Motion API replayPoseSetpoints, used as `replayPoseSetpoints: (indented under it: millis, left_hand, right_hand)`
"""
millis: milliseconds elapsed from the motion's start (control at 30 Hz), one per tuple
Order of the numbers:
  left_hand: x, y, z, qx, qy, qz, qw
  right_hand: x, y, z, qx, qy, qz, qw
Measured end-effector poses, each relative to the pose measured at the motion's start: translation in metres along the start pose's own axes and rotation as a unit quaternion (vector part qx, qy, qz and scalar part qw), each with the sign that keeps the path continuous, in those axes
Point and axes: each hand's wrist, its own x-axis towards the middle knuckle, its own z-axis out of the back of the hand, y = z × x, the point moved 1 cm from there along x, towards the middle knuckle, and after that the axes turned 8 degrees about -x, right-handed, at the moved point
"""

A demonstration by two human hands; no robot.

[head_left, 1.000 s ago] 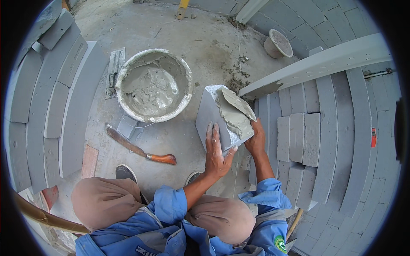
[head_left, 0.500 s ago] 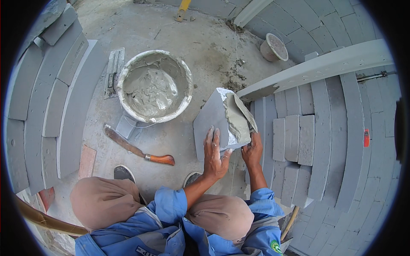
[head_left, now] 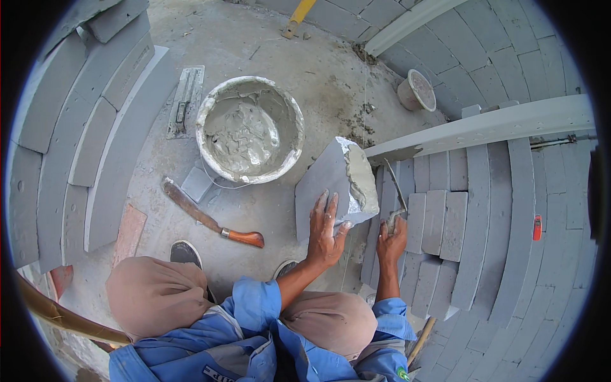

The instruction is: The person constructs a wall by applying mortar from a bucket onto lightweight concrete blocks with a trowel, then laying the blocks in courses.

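A grey concrete block (head_left: 319,184) stands in front of me, with wet mortar (head_left: 361,181) spread over its right-hand end. My left hand (head_left: 326,239) is closed on the block's near edge, fingers stretched along the grey face and thumb round the corner. To the right of it, my right hand (head_left: 392,239) grips the handle of a trowel (head_left: 396,184), whose thin blade shows edge-on and is apart from the mortar. A white-rimmed bucket (head_left: 294,153) of mortar sits on the floor left of the block.
A wooden-handled machete (head_left: 242,237) and a flat float (head_left: 186,102) lie by the bucket. Stacked blocks rise at left (head_left: 127,153) and right (head_left: 468,223). A pale perforated beam (head_left: 490,130) juts in from the right; a small bucket (head_left: 417,91) stands beyond it. A thin string runs past the block.
My right hand has drawn the trowel away from the mortared end, to the right. The mortar there now shows uncovered. My left hand stays on the block; the whole view has shifted slightly.
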Motion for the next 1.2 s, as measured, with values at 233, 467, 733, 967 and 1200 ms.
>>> replayPoseSetpoints:
  millis: [233,467,733,967,1200]
  left_hand:
    - [0.003,0.001,0.004,0.025,-0.002,0.017,1.000]
    - [0.007,-0.007,0.003,0.010,-0.012,0.017,1.000]
    - [0.006,-0.005,0.003,-0.016,-0.018,0.025,0.999]
    - [0.005,-0.003,0.006,-0.002,-0.016,0.022,1.000]
    - [0.003,-0.009,0.003,-0.001,-0.011,0.051,0.999]
  right_hand:
    - [0.078,0.085,0.091,-0.236,0.020,0.227,0.945]
    - [0.136,0.104,0.097,-0.319,0.115,0.347,0.874]
    - [0.154,0.152,0.122,-0.341,0.139,0.439,0.819]
    - [0.164,0.223,0.105,-0.298,0.109,0.455,0.832]
    - [0.199,0.317,0.003,-0.327,0.009,0.611,0.721]
